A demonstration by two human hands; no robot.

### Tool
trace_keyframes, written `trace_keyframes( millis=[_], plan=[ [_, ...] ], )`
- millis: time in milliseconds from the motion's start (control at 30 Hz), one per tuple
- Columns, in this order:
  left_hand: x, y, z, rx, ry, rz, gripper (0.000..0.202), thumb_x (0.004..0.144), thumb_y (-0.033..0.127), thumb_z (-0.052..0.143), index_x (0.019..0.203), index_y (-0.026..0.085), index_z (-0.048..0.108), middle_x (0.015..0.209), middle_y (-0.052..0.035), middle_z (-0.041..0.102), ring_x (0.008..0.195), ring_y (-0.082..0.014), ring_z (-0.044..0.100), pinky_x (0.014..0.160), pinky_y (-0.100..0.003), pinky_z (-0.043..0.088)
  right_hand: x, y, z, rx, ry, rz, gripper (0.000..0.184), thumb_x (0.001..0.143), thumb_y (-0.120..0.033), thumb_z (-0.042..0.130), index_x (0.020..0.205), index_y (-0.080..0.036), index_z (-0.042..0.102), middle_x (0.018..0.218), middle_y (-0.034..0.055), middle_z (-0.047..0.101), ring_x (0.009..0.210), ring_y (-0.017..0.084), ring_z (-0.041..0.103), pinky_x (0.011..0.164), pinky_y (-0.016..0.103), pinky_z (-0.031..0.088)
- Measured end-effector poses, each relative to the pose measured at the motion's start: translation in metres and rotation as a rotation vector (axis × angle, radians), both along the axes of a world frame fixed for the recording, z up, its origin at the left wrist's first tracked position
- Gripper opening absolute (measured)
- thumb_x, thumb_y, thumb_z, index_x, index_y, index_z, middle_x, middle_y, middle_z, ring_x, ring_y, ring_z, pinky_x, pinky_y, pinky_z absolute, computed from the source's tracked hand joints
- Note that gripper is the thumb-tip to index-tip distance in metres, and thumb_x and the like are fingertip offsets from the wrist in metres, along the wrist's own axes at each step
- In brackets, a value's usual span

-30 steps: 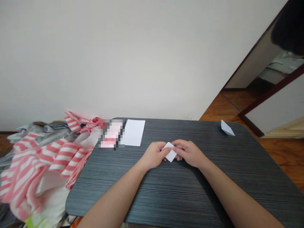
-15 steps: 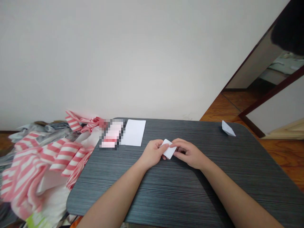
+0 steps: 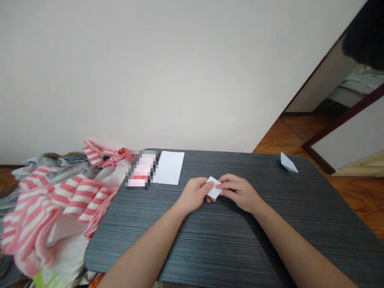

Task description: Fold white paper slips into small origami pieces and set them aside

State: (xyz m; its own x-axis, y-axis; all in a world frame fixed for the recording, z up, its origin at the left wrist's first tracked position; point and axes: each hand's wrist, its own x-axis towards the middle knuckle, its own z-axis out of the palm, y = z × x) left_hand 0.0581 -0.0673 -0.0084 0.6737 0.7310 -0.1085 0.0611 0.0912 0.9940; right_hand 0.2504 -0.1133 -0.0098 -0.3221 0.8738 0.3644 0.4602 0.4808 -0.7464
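A small folded piece of white paper is held between my two hands, over the middle of the dark table. My left hand is closed on its left side, thumb on top and fingers curled underneath. From the right, my right hand pinches the paper's right corner between thumb and fingers. The underside of the paper and some fingertips are hidden.
A stack of white paper sheets lies at the back left, beside a blurred-out pinkish item. A folded white paper shape stands at the back right. Red-and-white striped cloth is heaped left of the table, and a wall rises behind.
The fingers of my right hand have closed in on the paper's right corner. The folded paper has turned slightly and shifted a little to the right.
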Motion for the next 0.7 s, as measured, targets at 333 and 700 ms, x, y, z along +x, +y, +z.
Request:
trace_keyframes(
  millis=[333, 700],
  plan=[
    [-0.0009, 0.0003, 0.0004, 0.002, -0.026, -0.013, 0.037, 0.086, 0.043, 0.044, 0.083, 0.009, 0.06, 0.065, -0.0072, 0.065, 0.053, -0.0111, 0.056, 0.052, -0.021, 0.043, -0.0025, -0.001, 0.0047, -0.059, 0.015, 0.021, 0.018, 0.085, -0.022, 0.055, 0.094, -0.023, 0.07, 0.1, 0.006, 0.057, 0.088, 0.017, 0.058, 0.078, 0.03, 0.045],
    [0.0002, -0.0025, 0.0043, 0.013, -0.061, -0.068, 0.034, 0.079, 0.038, 0.056, 0.098, 0.01, 0.059, 0.087, -0.0105, 0.066, 0.062, -0.0116, 0.06, 0.053, -0.021, 0.045, -0.0041, -0.001, 0.0017, -0.196, 0.109, -0.154, 0.012, 0.085, -0.027, 0.053, 0.085, -0.018, 0.061, 0.08, 0.0034, 0.054, 0.068, 0.013, 0.051, 0.061, 0.026, 0.042]
  ],
)
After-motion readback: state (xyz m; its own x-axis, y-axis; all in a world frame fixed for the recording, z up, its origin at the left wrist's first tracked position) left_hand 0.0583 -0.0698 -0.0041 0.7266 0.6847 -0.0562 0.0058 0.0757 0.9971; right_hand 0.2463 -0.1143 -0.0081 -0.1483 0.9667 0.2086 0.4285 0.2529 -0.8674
